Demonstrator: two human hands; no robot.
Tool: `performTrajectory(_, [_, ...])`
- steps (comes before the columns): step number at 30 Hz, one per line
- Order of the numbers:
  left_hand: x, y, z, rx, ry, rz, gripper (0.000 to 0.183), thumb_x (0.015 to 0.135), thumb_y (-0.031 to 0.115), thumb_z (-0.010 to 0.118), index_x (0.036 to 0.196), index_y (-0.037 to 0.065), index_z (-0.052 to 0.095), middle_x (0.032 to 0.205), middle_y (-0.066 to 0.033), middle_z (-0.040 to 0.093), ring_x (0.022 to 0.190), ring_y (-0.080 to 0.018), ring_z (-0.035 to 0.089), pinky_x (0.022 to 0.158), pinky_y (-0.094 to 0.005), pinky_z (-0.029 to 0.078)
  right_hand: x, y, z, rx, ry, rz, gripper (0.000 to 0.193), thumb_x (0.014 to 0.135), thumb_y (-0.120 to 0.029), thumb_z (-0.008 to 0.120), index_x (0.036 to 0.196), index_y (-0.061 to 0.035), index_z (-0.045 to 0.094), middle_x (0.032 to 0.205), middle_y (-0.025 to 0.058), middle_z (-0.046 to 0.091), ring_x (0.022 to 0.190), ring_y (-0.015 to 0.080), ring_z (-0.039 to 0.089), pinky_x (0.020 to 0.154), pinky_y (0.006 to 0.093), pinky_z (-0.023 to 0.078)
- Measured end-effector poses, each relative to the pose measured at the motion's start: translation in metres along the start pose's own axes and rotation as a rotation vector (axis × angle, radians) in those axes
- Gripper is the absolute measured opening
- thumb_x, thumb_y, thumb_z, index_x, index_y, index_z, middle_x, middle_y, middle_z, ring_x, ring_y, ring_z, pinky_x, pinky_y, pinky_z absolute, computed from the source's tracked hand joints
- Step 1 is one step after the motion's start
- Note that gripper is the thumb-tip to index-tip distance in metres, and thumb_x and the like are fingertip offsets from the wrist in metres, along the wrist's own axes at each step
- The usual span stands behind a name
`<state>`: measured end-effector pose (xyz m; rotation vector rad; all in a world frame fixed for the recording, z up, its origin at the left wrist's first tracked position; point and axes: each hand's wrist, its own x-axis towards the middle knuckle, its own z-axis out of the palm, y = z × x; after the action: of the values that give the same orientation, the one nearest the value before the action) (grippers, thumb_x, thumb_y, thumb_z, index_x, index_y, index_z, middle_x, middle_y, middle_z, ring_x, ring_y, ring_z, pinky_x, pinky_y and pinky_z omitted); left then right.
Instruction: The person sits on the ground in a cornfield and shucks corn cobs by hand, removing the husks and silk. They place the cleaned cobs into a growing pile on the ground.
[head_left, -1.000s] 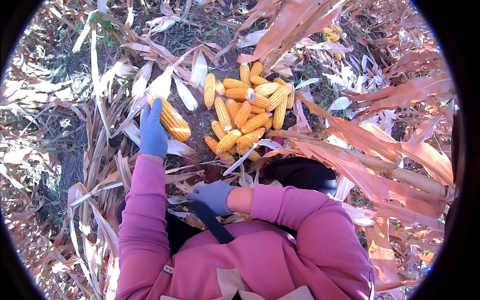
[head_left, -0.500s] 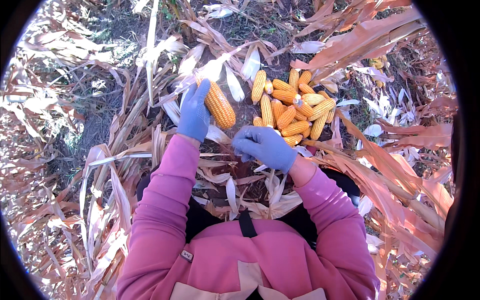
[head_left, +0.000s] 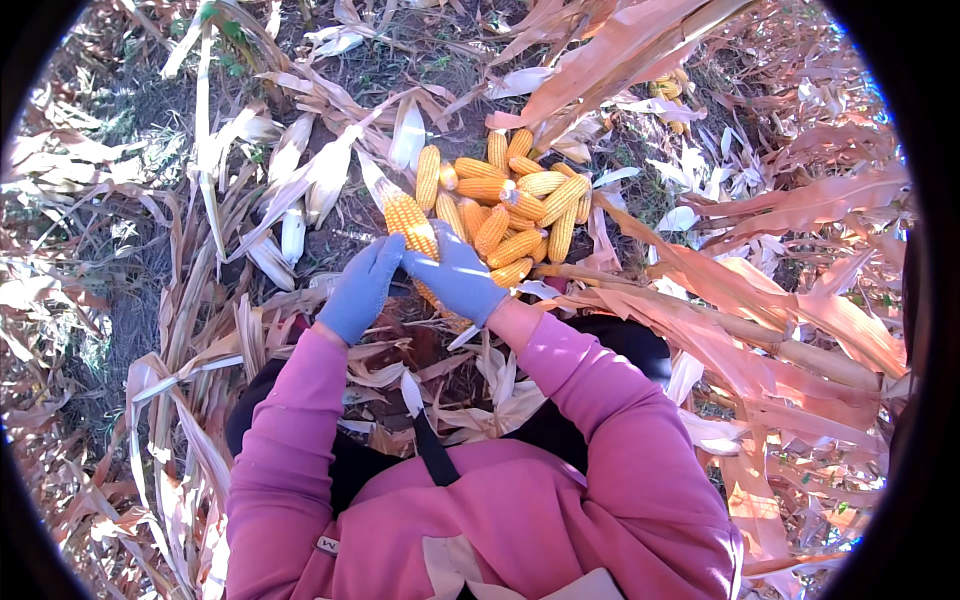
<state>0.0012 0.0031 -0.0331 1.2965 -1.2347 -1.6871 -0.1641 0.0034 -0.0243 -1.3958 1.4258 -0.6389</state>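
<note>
Both my gloved hands are closed together around a yellow corn ear [head_left: 408,222] in front of me. A pale strip of husk [head_left: 374,180] is at its far end. My left hand [head_left: 362,288] grips it from the left, thumb along the kernels. From the right, my right hand [head_left: 455,275] wraps over its middle and hides part of it. More yellow kernels show below the fingers; I cannot tell whether they belong to the same ear. Just beyond my right hand lies a pile of husked corn ears [head_left: 490,228] on the ground.
Dry corn stalks and leaves [head_left: 760,330] stretch across the right side. Loose pale husks [head_left: 293,232] lie to the left of the pile. A second small heap of corn ears [head_left: 670,95] is farther off at the right. My bent knees [head_left: 625,345] flank the work spot.
My hands, apart before, have come together on a corn ear. An ear in my left hand was upper left; now a husk-tipped ear sits between both hands. The view has shifted right.
</note>
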Motion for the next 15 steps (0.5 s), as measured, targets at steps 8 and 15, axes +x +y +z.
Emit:
performTrajectory(8, [-0.027,0.032,0.012,0.679,-0.745,0.265,0.022,0.09,0.027,0.053,0.093,0.007,0.062,0.08,-0.0138,0.063,0.075,-0.0328,0.062,0.068,-0.0391,0.048,0.039,0.09,-0.066,0.22,0.259,0.306,0.061,0.081,-0.036,0.068,0.12,0.0066,0.048,0.109,0.0176,0.06,0.093,0.0224,0.06,0.082,0.035,0.049])
performTrajectory(15, [-0.078,0.041,0.028,0.827,-0.956,0.308,0.041,0.085,0.042,0.058,0.112,0.012,0.056,0.098,-0.0126,0.063,0.086,-0.0343,0.063,0.073,-0.0445,0.05,0.076,0.148,-0.038,-0.554,0.204,0.277,0.067,0.085,-0.033,0.061,0.14,-0.0072,0.033,0.114,0.0216,0.058,0.102,0.0341,0.061,0.084,0.0436,0.05])
